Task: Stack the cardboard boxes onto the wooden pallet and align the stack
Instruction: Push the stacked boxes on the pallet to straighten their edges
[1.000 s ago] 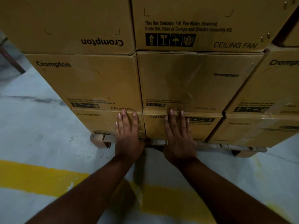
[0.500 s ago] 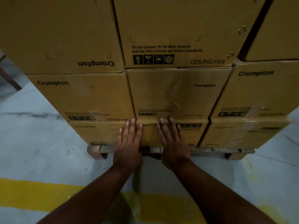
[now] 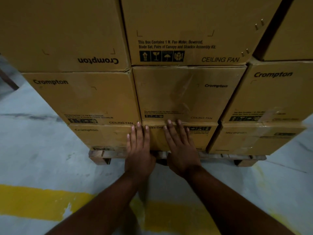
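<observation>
Brown "Crompton" ceiling-fan cardboard boxes stand three layers high on a low wooden pallet (image 3: pixel 99 156). My left hand (image 3: pixel 139 150) lies flat, fingers straight, on the seam between the bottom left box (image 3: pixel 100 137) and the bottom middle box (image 3: pixel 200 138). My right hand (image 3: pixel 181 148) presses flat on the face of that bottom middle box. The middle-layer box (image 3: pixel 184 94) sits directly above my fingertips. The top layer (image 3: pixel 186 28) fills the upper frame. The bottom right box (image 3: pixel 254 139) is angled slightly outward.
Pale grey concrete floor (image 3: pixel 42 158) lies around the pallet. A yellow painted line (image 3: pixel 37 202) crosses the floor near me. A dark slanted bar (image 3: pixel 8 80) shows at the far left edge. A dark gap (image 3: pixel 269 29) separates the top boxes at the right.
Both hands have drawn closer together on the bottom boxes, the right one sliding leftward. The view has moved nearer the stack and lower.
</observation>
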Demonstrator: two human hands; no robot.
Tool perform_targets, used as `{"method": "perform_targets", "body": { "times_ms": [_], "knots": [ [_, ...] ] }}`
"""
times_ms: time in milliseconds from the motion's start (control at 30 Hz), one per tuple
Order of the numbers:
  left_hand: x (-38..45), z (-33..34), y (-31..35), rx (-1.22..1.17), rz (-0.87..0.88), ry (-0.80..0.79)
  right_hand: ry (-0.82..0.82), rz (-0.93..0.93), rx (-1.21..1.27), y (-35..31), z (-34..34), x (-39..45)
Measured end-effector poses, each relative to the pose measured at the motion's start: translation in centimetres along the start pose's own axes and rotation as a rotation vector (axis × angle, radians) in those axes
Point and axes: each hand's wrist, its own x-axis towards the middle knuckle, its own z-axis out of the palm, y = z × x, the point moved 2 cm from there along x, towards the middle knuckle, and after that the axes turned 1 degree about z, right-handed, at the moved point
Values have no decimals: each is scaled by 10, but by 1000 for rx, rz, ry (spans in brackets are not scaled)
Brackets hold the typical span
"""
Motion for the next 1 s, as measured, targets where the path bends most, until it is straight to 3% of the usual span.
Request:
{"method": "perform_targets", "body": {
  "times_ms": [67, 133, 233, 333, 500, 867, 1000],
  "knots": [
    [-2, -7, 7, -114, 91, 61, 97, 43, 171, 7, -13, -2],
    [-1, -17, 18, -340, 174, 113, 266, 235, 349, 13, -31, -1],
    [12, -37, 32, -671, 48, 183, 525, 594, 606, 21, -57, 7],
    [27, -55, 42, -803, -86, 246, 654, 769, 726, 25, -75, 10],
    [35, -62, 59, -887, -204, 198, 567, 920, 779, 30, -85, 10],
    [44, -82, 81, -1065, -394, 308, 319, 931, 628, 30, -92, 11],
    [47, -83, 84, -1073, -380, 342, 356, 976, 771, 28, -95, 18]
  ]
}}
